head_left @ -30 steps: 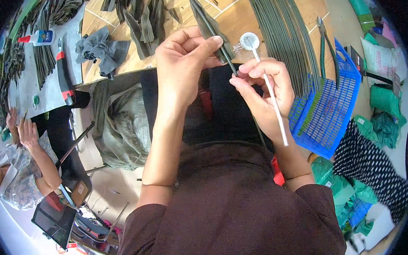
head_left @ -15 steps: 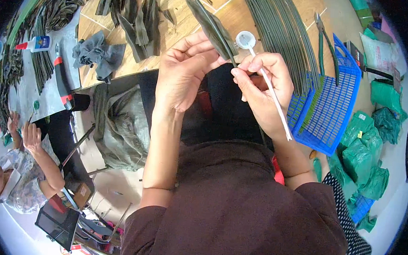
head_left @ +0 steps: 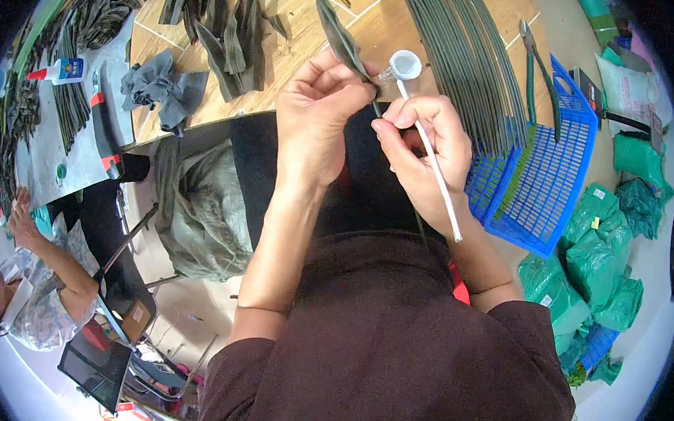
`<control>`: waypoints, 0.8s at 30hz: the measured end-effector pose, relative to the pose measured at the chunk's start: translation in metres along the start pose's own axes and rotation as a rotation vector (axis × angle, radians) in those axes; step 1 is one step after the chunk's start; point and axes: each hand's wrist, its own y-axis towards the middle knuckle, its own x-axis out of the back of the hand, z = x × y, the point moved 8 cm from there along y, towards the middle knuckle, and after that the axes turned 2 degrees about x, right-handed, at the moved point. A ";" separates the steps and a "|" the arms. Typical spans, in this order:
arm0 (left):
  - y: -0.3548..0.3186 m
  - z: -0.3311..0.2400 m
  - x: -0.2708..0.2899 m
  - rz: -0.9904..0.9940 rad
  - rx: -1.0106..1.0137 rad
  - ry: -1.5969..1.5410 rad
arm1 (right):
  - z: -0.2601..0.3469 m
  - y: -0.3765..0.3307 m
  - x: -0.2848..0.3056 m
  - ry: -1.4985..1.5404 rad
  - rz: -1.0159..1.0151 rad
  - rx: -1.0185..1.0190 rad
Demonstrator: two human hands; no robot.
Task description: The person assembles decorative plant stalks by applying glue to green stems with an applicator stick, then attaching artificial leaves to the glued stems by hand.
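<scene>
My left hand (head_left: 319, 117) is closed, pinching the lower end of a long dark green artificial leaf (head_left: 336, 37) between thumb and fingers. Below the leaf runs a thin dark stem (head_left: 376, 109), which the fingertips of my right hand (head_left: 429, 150) pinch. A slim white stick (head_left: 439, 178) also lies in my right hand, slanting across the fingers. Its upper end reaches a small round white cup (head_left: 405, 63); whether it touches the cup I cannot tell. Clear, shiny material shows beside the cup, close to my left fingertips.
Dark green stems (head_left: 469, 72) lie in a row right of the cup. Pliers (head_left: 529, 76) rest by a blue basket (head_left: 539, 184). Loose leaves (head_left: 235, 46), a crumpled grey cloth (head_left: 159, 88), a cutter knife (head_left: 103, 127) and a glue bottle (head_left: 64, 71) lie leftward. A co-worker (head_left: 47, 285) sits at left.
My left hand has moved slightly right and the leaf has turned narrower to view. My right hand and the white stick have shifted left. The co-worker's arm has lowered, reaching to the dark bundle.
</scene>
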 end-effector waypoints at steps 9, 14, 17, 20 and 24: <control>0.002 -0.004 0.001 -0.008 0.083 0.055 | -0.006 0.000 0.004 0.038 0.004 -0.049; 0.006 0.000 0.008 -0.062 0.070 0.079 | -0.008 -0.002 0.007 0.067 -0.035 -0.093; 0.008 -0.001 0.011 -0.102 0.043 0.055 | -0.003 0.002 0.016 0.087 -0.066 -0.092; 0.010 -0.004 0.014 -0.119 0.005 0.067 | 0.010 0.005 0.027 0.068 -0.063 -0.003; 0.009 -0.004 0.014 -0.130 0.009 0.057 | 0.025 0.006 0.025 -0.035 0.037 0.130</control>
